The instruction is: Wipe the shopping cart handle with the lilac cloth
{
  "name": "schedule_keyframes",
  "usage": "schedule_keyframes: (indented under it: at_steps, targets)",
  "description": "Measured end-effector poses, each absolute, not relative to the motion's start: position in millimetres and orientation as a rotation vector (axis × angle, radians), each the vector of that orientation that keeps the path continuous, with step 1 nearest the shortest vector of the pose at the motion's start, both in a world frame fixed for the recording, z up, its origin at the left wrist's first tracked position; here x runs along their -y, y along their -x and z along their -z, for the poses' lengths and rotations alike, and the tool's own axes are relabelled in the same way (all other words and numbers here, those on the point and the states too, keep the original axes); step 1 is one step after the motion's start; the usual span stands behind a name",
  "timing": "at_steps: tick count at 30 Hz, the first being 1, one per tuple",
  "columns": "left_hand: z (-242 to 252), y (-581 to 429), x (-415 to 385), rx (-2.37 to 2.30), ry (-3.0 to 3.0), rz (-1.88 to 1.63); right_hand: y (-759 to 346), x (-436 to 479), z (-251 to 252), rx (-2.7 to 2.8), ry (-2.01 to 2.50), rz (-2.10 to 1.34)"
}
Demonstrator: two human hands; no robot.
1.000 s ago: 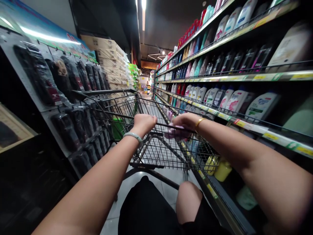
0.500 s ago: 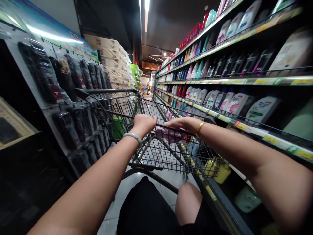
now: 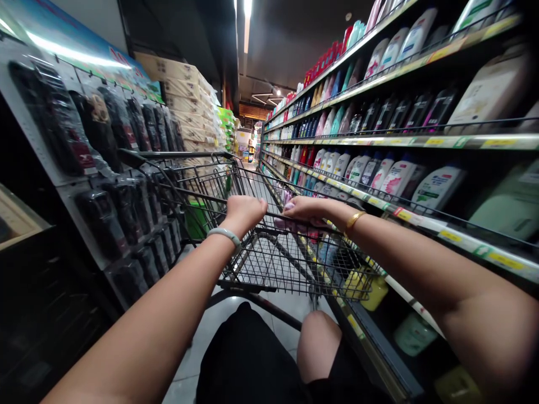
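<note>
My left hand (image 3: 244, 216), with a pale bangle at the wrist, is closed around the top rail of a black wire shopping cart (image 3: 181, 154). Just to its right, my right hand (image 3: 309, 209), with a gold bracelet, grips a lilac cloth (image 3: 290, 224) at the cart's rim. Part of the cloth pokes out by the fingers and part shows below the hand, against the mesh. The fingertips of both hands are partly hidden. Through the mesh, the part of the basket before me shows the floor tiles beneath.
Shelves of shampoo bottles (image 3: 438, 188) line the right side, close to the cart. Packaged black items (image 3: 95, 219) hang on a rack at left. Stacked cartons (image 3: 185, 95) stand behind it. My knee (image 3: 319, 342) is near the cart's base, and the aisle runs ahead.
My right hand has gone from lying flatter over the cloth to gathering it in its fingers; less cloth hangs below. My left hand stays on the rail. The view has shifted slightly.
</note>
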State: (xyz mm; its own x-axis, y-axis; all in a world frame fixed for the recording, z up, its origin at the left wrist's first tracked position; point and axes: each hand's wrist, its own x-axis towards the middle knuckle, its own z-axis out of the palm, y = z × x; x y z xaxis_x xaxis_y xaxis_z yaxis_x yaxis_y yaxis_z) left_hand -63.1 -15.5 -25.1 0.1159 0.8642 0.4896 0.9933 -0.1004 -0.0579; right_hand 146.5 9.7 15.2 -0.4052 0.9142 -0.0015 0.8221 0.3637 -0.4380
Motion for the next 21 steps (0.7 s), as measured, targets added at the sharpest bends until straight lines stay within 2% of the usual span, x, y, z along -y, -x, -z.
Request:
schedule_keyframes:
  at_steps: [4,9,11,18,21]
  targets:
    - [25,64,15,1.809,2.019,0.459,-128,12,-22,2.295,1.4,-0.442]
    - [23,62,17,1.804,2.023,0.428,-130,46,-8,2.441,1.244,0.165]
    - [22,62,17,1.801,2.018,0.422,-146,51,-1,2.413,1.284,0.269]
    - [20,60,15,1.813,1.999,0.394,-227,50,6,2.089,1.902,0.079]
    - [20,57,15,1.799,2.006,0.354,-218,48,9,2.108,1.883,0.097]
